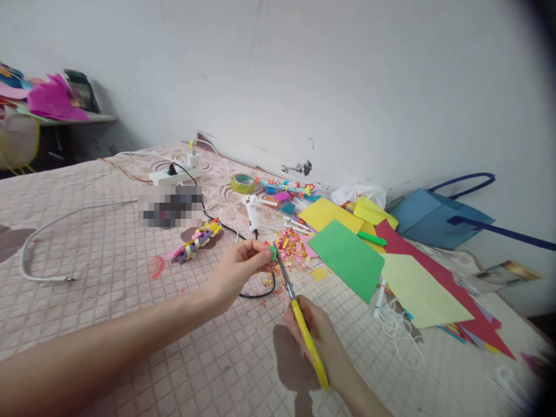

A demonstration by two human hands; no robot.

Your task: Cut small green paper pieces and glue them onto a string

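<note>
My left hand point(241, 266) pinches a small green paper piece point(272, 252) between thumb and fingertips, held just above the quilted bed cover. My right hand point(319, 339) is closed round yellow-handled scissors point(304, 327), whose blades point up and touch the green piece. Beneath the blades lies a heap of coloured paper scraps point(292, 246). A white glue gun point(252, 213) lies just beyond my left hand.
Coloured paper sheets point(347, 255) in green, yellow and red spread to the right, with a blue bag point(434, 217) by the wall. A tape roll point(242, 183), power strip point(174, 175), cables, markers and a curled paper decoration point(197, 238) lie behind.
</note>
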